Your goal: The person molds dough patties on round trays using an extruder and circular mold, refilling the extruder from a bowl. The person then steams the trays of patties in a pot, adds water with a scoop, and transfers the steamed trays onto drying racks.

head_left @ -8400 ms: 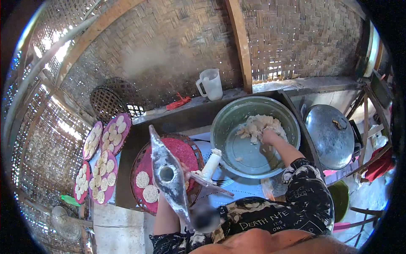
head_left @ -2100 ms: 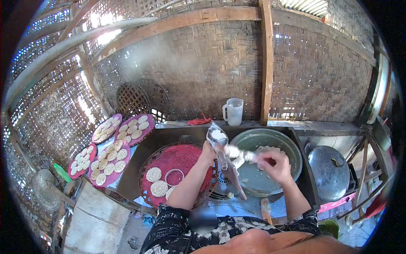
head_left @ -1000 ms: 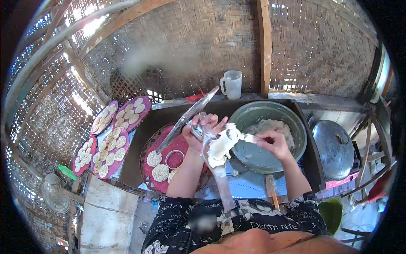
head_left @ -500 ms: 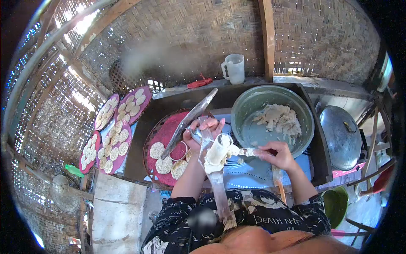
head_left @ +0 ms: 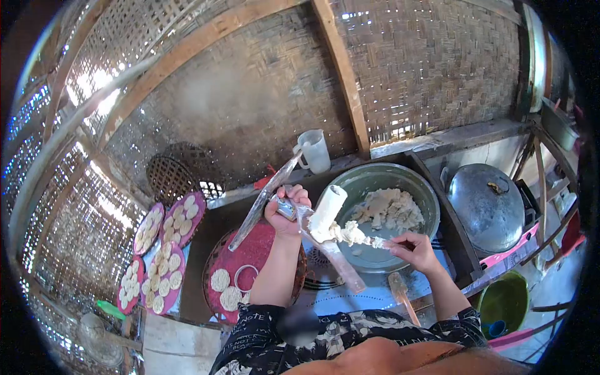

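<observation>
My left hand [head_left: 289, 209] is wrapped around the metal middle of a hand-held dough press, over the round pink-covered tray. The press has a long worn wooden handle [head_left: 262, 203], a second wooden arm [head_left: 342, 267] and a white cylinder [head_left: 328, 209] smeared with dough, tilted beside the basin. In my right hand [head_left: 414, 251] is a small spoon-like utensil [head_left: 377, 242], pinched by its end and pointing left. Lumps of pale dough [head_left: 350, 234] cling to its tip and touch the cylinder's base. The wide green basin [head_left: 428, 194] behind holds more dough [head_left: 390, 209].
Round noodle-like cakes [head_left: 220, 280] and a ring [head_left: 239, 279] lie on the pink tray [head_left: 256, 240]. More pink trays [head_left: 169, 300] of cakes stand left. A dough-smeared spatula [head_left: 400, 287] leans at the front edge. A lidded pot [head_left: 487, 206] sits right; a plastic jug [head_left: 314, 152] stands behind.
The view has shifted. The press has turned, so its lower wooden arm now points down and right. The utensil in my right hand stays at the cylinder's base, with dough lumps between them.
</observation>
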`<action>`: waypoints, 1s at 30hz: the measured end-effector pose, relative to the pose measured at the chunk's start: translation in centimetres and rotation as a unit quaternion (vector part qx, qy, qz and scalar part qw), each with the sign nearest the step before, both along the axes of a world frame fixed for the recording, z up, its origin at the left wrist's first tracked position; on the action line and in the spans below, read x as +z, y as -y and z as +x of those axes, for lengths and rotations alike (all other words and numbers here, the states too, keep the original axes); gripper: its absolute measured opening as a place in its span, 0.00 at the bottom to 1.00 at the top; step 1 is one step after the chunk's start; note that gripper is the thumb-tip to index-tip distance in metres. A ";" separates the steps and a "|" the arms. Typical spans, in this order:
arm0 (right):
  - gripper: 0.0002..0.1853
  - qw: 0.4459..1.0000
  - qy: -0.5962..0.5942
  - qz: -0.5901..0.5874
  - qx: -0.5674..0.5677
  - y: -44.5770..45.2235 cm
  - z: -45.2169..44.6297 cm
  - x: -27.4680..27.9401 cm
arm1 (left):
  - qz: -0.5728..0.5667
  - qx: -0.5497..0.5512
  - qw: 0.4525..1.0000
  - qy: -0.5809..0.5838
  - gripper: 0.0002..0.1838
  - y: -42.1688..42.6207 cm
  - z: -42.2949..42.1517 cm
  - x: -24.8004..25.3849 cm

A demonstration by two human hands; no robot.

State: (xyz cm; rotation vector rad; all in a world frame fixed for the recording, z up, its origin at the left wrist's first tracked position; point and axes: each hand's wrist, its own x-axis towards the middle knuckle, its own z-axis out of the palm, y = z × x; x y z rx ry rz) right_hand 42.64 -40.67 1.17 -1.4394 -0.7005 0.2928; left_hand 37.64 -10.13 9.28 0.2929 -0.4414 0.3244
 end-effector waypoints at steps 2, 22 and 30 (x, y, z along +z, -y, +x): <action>0.12 1.000 0.000 -0.011 -0.029 0.2 1.0 -0.8 | 0.055 0.008 0.998 -0.026 0.12 0.3 0.7 1.2; 0.11 0.989 -0.082 -0.059 -0.105 3.3 5.9 0.0 | 0.302 0.115 0.944 -0.070 0.09 -0.3 8.6 3.2; 0.13 0.995 -0.080 0.015 -0.055 1.3 5.9 -0.7 | 0.087 0.061 0.991 -0.080 0.10 -0.9 8.6 0.2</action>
